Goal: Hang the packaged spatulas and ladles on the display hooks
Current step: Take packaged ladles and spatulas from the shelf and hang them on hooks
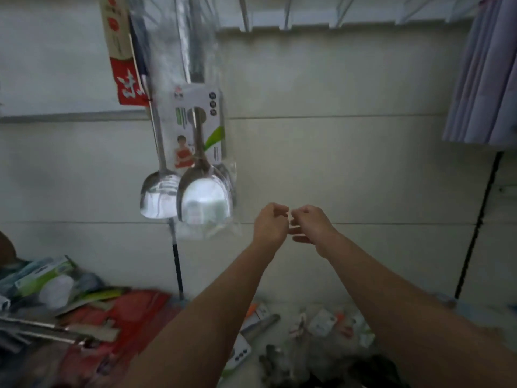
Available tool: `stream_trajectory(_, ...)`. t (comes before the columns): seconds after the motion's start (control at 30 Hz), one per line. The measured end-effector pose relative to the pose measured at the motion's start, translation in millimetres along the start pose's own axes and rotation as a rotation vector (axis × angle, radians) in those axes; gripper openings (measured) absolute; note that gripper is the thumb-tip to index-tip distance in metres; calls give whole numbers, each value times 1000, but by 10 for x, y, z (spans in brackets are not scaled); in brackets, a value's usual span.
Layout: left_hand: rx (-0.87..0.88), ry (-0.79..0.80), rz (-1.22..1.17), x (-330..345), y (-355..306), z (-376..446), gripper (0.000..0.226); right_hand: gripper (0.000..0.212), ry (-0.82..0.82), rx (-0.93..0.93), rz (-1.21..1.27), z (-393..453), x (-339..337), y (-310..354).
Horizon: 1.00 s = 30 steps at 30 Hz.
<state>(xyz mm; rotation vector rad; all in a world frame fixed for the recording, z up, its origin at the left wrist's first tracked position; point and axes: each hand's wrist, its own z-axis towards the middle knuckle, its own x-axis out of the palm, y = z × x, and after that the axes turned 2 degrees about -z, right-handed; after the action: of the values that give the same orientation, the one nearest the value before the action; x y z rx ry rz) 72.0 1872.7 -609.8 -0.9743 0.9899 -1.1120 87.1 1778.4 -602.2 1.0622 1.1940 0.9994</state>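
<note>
I see the pale wall panel (349, 169) filling the far side. Packaged spatulas (195, 175) hang far left; more packages (70, 301) lie near left. Left hand (270, 226) and right hand (313, 224) meet, both grips loosely curled, holding nothing I can make out.

— Can you read anything on the hanging packages?

— Hardly. The red tag (128, 85) on the left spatula's card bears large white brush characters, too blurred to make out.

— And the white card (195, 119) behind the bagged spatula?

— A small red logo on top and three dark round badges down its right side, none legible. The printing on the packets below is just smears.
</note>
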Motion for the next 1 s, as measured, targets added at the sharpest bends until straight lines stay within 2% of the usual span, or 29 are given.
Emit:
stream_trajectory(0.13, -124, 40, 101, -28, 477, 37, 33, 14, -27, 117, 74, 86, -37, -479)
stream_trajectory(0.23, -235, 68, 117, -101, 840, 52, 25, 16, -4, 191, 23, 174, 11, -833)
stream_trajectory(0.37, -387, 194, 135, -263, 1210, 107, 15, 22, 124, 287, -187, 260, 148, -1281)
stream_trajectory(0.53, -515, 280, 188, -529, 1679, 210, 15, 18, 293, 364, -197, 327, 320, -1584)
stream_trajectory(0.6, -567, 261, 194, -617, 1864, 228, 14, 12, 308, 402, -163, 351, 413, -1677)
stream_trajectory(0.73, -661, 204, 194, -747, 2123, 226, 13, 20, 282, 493, -105, 442, 647, -1885)
stream_trajectory(0.87, -766, 187, 168, -864, 2290, 216, 14, 16, 304, 519, -124, 531, 887, -2076)
stream_trajectory(1.0, -821, 104, 131, -975, 2459, 216, 15, 14, 335, 561, -98, 539, 1028, -2218)
